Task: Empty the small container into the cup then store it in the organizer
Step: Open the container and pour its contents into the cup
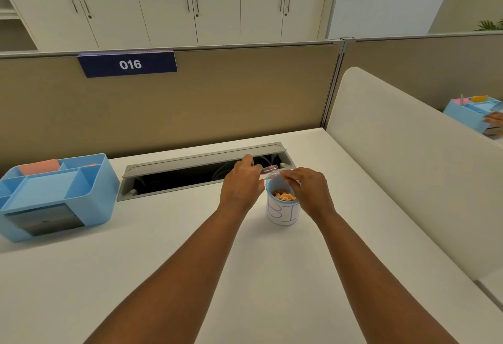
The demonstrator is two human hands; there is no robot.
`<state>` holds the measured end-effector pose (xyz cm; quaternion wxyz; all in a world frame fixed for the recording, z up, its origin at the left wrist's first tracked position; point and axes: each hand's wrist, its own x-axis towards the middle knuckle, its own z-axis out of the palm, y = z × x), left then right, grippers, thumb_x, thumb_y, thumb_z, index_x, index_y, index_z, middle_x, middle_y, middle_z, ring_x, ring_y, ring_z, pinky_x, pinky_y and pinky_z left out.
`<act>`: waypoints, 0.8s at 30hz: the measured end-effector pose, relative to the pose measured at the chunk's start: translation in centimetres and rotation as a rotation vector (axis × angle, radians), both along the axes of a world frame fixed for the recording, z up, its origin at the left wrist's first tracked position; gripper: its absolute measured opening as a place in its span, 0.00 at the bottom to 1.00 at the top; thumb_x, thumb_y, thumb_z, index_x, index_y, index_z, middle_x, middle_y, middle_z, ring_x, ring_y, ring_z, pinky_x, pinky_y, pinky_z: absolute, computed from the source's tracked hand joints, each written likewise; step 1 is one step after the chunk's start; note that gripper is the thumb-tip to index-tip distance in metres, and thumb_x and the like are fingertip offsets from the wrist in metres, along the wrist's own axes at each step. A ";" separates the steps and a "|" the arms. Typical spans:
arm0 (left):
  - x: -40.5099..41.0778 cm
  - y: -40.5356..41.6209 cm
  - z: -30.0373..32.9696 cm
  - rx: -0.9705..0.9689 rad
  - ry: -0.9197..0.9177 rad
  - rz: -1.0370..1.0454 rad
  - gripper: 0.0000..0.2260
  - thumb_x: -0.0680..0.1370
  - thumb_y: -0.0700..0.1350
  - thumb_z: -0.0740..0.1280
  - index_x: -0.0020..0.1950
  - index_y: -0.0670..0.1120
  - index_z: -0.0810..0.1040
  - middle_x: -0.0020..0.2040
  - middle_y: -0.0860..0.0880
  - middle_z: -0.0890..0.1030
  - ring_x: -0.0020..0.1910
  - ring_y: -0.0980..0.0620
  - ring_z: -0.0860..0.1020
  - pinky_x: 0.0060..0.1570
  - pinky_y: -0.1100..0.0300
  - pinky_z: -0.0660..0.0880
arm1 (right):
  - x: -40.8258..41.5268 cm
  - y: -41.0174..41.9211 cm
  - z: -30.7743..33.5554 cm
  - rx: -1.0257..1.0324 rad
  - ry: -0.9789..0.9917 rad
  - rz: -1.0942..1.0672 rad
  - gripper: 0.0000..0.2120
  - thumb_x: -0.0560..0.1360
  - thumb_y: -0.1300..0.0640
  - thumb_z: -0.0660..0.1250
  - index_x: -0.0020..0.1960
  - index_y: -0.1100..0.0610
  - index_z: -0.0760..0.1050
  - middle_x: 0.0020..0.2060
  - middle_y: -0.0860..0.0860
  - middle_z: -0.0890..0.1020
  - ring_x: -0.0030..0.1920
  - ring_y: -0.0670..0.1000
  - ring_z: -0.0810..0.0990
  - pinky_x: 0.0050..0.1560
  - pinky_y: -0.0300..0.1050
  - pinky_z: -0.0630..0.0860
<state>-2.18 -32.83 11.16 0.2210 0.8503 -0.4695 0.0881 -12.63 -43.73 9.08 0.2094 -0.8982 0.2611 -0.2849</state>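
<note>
A small clear plastic container (pixel 270 171) is held just above the far rim of a white cup (pixel 283 211) with a blue rim and blue letters. My left hand (pixel 241 181) grips its left side and my right hand (pixel 310 189) grips its right side. Orange scraps lie inside the cup. The cup stands upright on the white desk, between my two wrists. A light-blue desk organizer (pixel 58 193) with several compartments sits at the far left of the desk, well away from both hands. Whether anything is left in the container cannot be seen.
An open grey cable trough (pixel 190 174) runs along the back of the desk behind the cup. A tan partition with a sign reading 016 stands behind it. A white divider panel (pixel 408 169) bounds the desk on the right; beyond it sits another blue organizer (pixel 472 112) with another person's hand.
</note>
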 end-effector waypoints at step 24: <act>-0.8 -0.1 0.0 -0.305 0.026 -0.183 0.23 0.72 0.34 0.66 0.67 0.43 0.68 0.63 0.42 0.76 0.63 0.46 0.73 0.59 0.56 0.73 | -0.5 0.2 0.6 0.325 -0.146 0.165 0.17 0.73 0.61 0.65 0.62 0.58 0.72 0.57 0.59 0.79 0.50 0.48 0.74 0.43 0.24 0.70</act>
